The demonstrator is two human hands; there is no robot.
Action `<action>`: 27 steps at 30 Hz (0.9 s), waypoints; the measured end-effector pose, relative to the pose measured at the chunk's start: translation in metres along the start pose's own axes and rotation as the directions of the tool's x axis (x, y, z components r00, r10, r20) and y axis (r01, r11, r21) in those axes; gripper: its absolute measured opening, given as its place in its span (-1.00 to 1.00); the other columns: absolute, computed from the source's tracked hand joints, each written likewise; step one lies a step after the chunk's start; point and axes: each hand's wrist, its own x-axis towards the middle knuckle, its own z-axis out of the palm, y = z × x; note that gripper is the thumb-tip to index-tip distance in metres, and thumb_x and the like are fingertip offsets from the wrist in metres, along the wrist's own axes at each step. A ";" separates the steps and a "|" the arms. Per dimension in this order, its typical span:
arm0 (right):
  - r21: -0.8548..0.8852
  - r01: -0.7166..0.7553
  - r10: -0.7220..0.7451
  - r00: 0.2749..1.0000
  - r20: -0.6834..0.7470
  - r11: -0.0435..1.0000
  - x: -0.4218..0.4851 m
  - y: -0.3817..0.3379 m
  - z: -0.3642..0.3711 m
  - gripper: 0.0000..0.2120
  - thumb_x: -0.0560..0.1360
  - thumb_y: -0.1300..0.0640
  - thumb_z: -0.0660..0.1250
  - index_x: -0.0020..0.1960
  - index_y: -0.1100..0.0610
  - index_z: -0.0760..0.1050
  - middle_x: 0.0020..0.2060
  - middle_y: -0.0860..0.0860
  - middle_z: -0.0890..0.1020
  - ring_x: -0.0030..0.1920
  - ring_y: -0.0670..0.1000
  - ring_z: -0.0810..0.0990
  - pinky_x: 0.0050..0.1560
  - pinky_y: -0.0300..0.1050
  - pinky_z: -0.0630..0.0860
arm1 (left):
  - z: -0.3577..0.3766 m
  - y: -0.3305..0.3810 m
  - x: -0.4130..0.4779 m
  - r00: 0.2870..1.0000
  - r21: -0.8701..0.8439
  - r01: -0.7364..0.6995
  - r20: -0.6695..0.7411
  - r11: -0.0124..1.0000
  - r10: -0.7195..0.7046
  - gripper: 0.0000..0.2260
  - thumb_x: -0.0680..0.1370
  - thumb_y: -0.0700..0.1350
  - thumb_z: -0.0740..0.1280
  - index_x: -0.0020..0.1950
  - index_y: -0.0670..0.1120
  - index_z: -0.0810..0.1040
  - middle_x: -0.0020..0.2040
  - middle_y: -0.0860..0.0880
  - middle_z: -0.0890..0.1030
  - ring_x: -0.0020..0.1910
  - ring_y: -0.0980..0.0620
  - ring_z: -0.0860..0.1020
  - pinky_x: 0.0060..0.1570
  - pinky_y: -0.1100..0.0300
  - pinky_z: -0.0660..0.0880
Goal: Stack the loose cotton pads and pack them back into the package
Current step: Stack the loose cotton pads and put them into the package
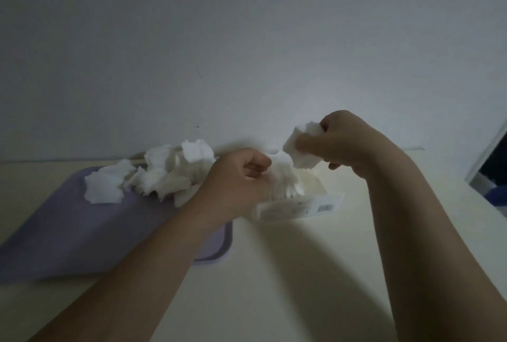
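You have a lilac tray (82, 232) lying flat on the left of the cream table (301, 273), one rounded corner toward the middle; beyond the table stands a plain pale wall (247, 39); at far right, a white frame edge (488, 155) borders a dark gap.

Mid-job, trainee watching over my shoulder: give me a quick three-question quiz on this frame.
1. True or false: the right hand grips a bunch of cotton pads.
2. Multiple choice: the loose pads lie mostly on A) the purple tray, B) a chair, C) the floor.
3. Short answer: which hand is down at the package?

Key: 1 true; 2 A; 3 the left hand.
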 end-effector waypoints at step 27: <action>-0.427 -0.040 0.078 0.994 0.072 0.903 0.035 0.026 0.045 -0.81 0.34 0.28 0.39 -0.33 0.18 0.38 -0.43 0.07 0.52 -0.45 0.07 0.47 -0.34 -0.18 0.42 | 0.020 -0.023 -0.004 0.987 0.155 -0.152 -0.034 0.976 0.159 -0.86 0.36 0.06 0.45 -0.16 0.05 0.70 -0.04 0.09 0.66 0.02 0.15 0.62 0.25 -0.07 0.49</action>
